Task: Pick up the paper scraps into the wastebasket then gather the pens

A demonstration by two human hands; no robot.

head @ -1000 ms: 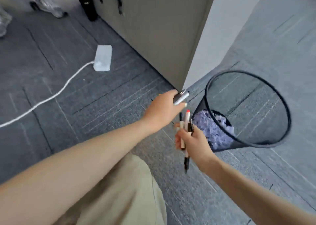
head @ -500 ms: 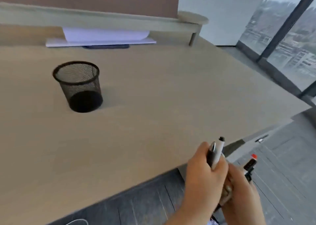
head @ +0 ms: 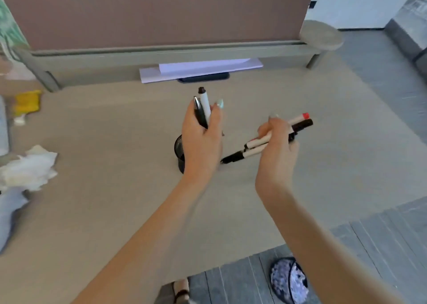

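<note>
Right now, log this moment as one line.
left hand: holds two pens upright | right hand: holds markers | cup: behind left hand | wastebasket: scraps inside

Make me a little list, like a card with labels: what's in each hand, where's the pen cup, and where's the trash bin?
Left hand: holds two pens upright, one dark, one white with a dark cap
Right hand: holds a bundle of markers, tilted, one with a red end
Pen cup: black mesh, on the desk, mostly hidden behind the left hand
Wastebasket: on the floor by the desk's near edge, paper scraps inside
Also on desk: crumpled paper at the left, white sheets at the back
</note>
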